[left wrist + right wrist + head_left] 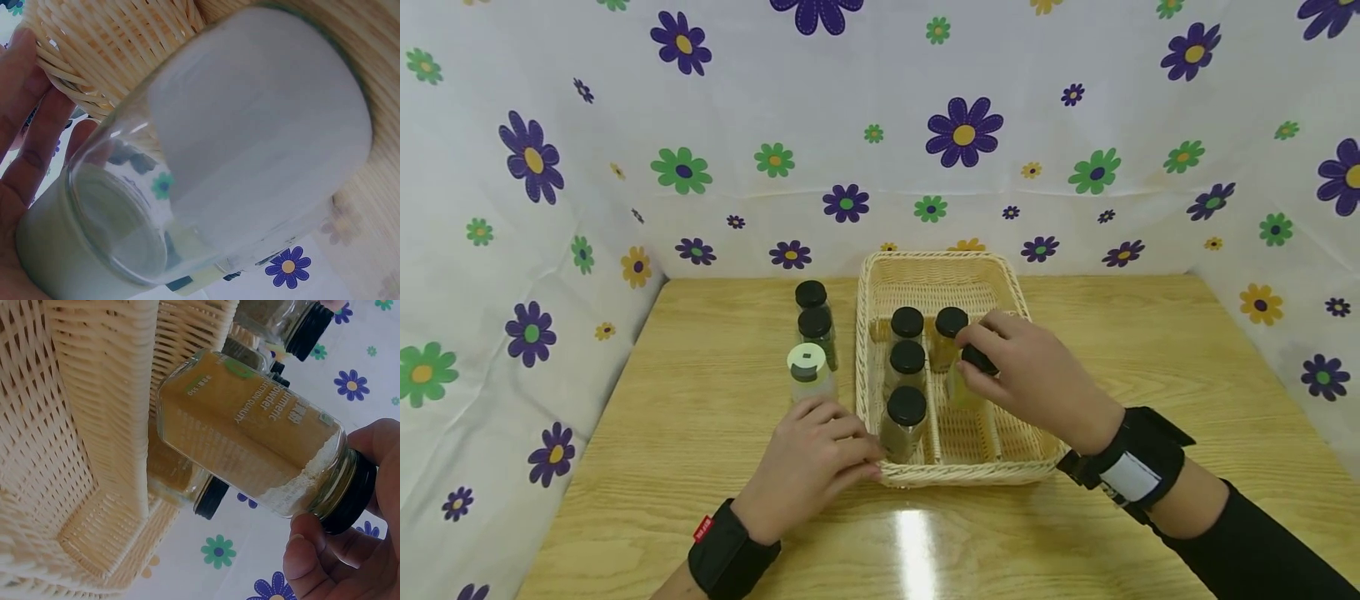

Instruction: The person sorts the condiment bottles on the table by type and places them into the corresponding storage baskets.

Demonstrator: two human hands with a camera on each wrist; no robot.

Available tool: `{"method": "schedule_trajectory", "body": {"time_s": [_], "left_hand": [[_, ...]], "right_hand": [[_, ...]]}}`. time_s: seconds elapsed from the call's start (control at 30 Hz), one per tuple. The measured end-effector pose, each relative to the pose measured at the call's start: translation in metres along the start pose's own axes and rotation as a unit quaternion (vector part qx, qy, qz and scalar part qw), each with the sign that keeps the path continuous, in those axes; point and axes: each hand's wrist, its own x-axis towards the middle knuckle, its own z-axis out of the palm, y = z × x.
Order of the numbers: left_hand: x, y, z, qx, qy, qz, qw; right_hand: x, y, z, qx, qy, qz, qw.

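Note:
My right hand (1037,379) pinches the black lid of a glass jar of yellow turmeric powder (244,431) between thumb and fingers. This jar is over the middle section of a wicker basket (868,400), in front of another black-lidded jar (943,346). At the basket's front left corner, my left hand (816,462) grips the rim between thumb and finger. In the left wrist view, a glass jar (250,125) with a pale green lid is close to the palm; the hand hides it in the head view. Beyond that hand stands another pale-lidded jar (808,375).
Three black-lidded jars, the front one (904,421) nearest, line the basket's left section. Low wicker dividers (988,433) separate the sections. Left of the basket, two more black-lidded jars (812,325) stand on the wooden table (700,417). Flowered cloth (880,167) encloses the back and sides.

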Motion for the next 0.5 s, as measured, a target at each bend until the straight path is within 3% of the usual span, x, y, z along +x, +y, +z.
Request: {"method": "schedule_trajectory", "body": {"time_s": [0.5], "left_hand": [[0.000, 0.001, -0.002, 0.003, -0.003, -0.004, 1.0000]], "right_hand": [[-0.007, -0.007, 0.019, 0.014, -0.041, 0.004, 0.999]]}}
